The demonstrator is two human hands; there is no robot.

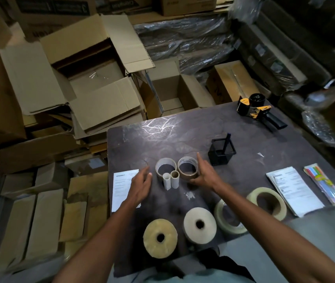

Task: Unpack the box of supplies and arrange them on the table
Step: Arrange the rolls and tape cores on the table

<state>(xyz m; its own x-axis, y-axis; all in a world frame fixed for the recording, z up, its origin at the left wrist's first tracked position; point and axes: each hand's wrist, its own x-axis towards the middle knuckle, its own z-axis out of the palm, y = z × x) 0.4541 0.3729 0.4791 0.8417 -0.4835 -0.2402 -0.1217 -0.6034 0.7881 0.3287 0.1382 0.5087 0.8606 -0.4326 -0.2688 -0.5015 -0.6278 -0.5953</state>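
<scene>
Looking down on the dark table (244,139), whose far edge runs from left of centre up to the tape dispenser (259,111) at the far right corner. Its left edge drops straight down beside stacked cartons, and an open cardboard box (93,78) sits on the pile beyond that far-left corner. Open tabletop lies between the rolls and the far edge, and more lies between the black mesh pen holder (221,152) and the dispenser.

Now the hands. The left hand (141,185) reaches forward, palm down, fingers straight and spread, holding nothing, over the right edge of a printed sheet (121,188). The right hand (203,173) comes in from the right, fingers extended and thumb apart, cupping the near-right side of a brown tape core ring (187,167); whether it touches is unclear. Just left stands a white tape core ring (165,166), with two small cardboard tubes (171,179) upright against its near side.

Along the near edge lie two thick wound rolls (200,224), flat, side by side. Right of them sit two clear tape rolls (267,202), one part hidden by the right forearm. Farther right lie a stack of printed papers (294,189) and a packet of coloured straws (323,183) close to the right edge.
</scene>
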